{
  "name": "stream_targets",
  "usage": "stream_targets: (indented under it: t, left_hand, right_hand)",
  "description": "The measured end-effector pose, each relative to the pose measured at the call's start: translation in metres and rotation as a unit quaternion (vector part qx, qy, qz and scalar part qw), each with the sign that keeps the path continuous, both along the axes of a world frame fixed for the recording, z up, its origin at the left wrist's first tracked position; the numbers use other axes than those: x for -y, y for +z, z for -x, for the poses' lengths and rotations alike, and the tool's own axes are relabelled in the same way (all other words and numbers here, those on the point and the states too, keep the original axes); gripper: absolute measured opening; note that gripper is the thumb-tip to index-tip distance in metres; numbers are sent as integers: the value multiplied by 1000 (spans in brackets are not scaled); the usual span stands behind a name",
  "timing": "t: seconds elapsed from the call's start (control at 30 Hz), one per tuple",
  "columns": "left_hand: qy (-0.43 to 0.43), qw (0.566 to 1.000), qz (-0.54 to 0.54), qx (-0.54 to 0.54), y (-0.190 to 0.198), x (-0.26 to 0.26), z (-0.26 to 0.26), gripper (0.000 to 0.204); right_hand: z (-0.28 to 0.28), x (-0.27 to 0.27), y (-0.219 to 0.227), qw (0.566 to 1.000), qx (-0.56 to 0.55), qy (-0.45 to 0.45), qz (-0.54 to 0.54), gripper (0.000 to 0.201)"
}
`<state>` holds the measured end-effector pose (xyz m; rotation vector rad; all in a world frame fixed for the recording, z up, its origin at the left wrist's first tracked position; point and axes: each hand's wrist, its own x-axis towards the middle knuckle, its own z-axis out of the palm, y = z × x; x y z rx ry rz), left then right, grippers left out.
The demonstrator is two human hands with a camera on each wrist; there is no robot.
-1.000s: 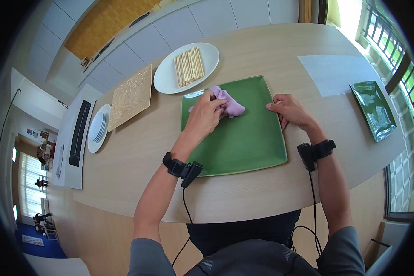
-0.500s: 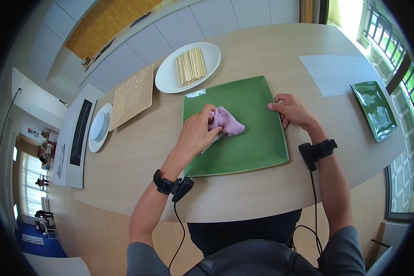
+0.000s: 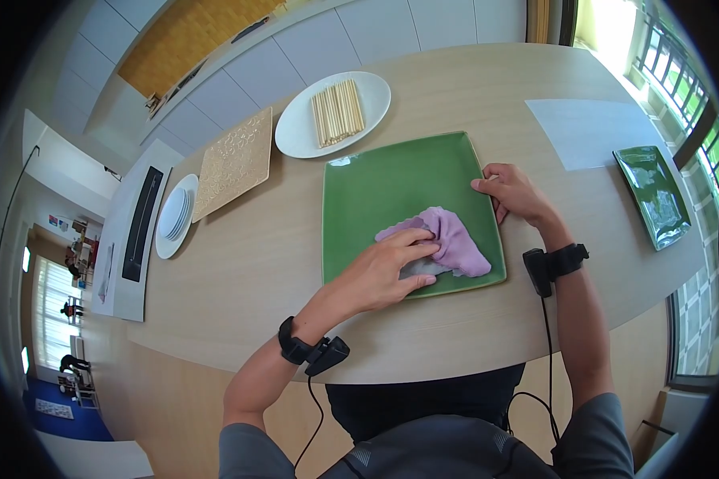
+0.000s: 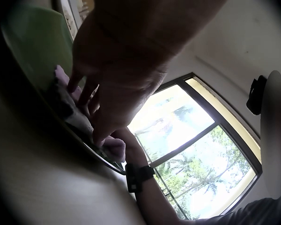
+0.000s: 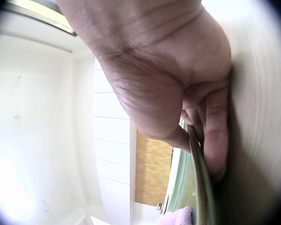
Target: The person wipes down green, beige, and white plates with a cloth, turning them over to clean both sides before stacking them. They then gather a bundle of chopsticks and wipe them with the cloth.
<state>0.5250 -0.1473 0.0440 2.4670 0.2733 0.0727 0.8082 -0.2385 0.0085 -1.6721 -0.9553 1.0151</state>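
Observation:
A large square green plate (image 3: 391, 180) lies on the table in front of the person. On its near right part is a crumpled purple cloth (image 3: 459, 246) with a greyish underside. The left hand (image 3: 385, 270) holds this cloth against the plate, fingers bent over it and thumb at its near side. In the left wrist view, the fingertips dig into the cloth's folds. The right hand (image 3: 516, 194) pinches the plate's right edge, thumb on top. Its fingers (image 5: 216, 136) reach beneath the rim in the right wrist view.
Beyond the plate stands a white oval plate (image 3: 291, 132) bearing a bundle of pale sticks (image 3: 338, 113). A patterned gold board (image 3: 236, 164) and stacked white dishes (image 3: 174, 214) are at the left. To the right lie a white sheet (image 3: 587, 132) and a smaller green dish (image 3: 655, 195).
The left hand has swept the purple cloth from the plate's far left part toward its near right corner. The right hand keeps its hold on the right edge.

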Motion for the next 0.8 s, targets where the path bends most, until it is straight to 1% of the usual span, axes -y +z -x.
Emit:
stream_targets:
  t: [0.17, 0.23, 0.47, 0.57, 0.77, 0.8]
  left_hand:
    - [0, 1000, -15, 1, -3, -1, -16, 45]
    - [2, 999, -47, 26, -10, -5, -25, 45]
    - [33, 998, -53, 4, -14, -22, -48, 46]
    - [42, 996, -73, 7, -16, -30, -51, 45]
    - [92, 986, -134, 30, -23, -47, -49, 45]
    - [114, 982, -145, 31, -23, -51, -48, 44]
  right_hand:
    - [3, 1, 4, 1000, 0, -8, 1, 27]
    - [3, 0, 2, 1000, -5, -10, -2, 28]
    - [-1, -1, -2, 1000, 19, -8, 1, 27]
    - [-1, 0, 0, 1000, 19, -3, 7, 26]
    - [-2, 0, -2, 1000, -5, 0, -3, 27]
    - [-2, 0, -3, 1000, -8, 1, -5, 27]
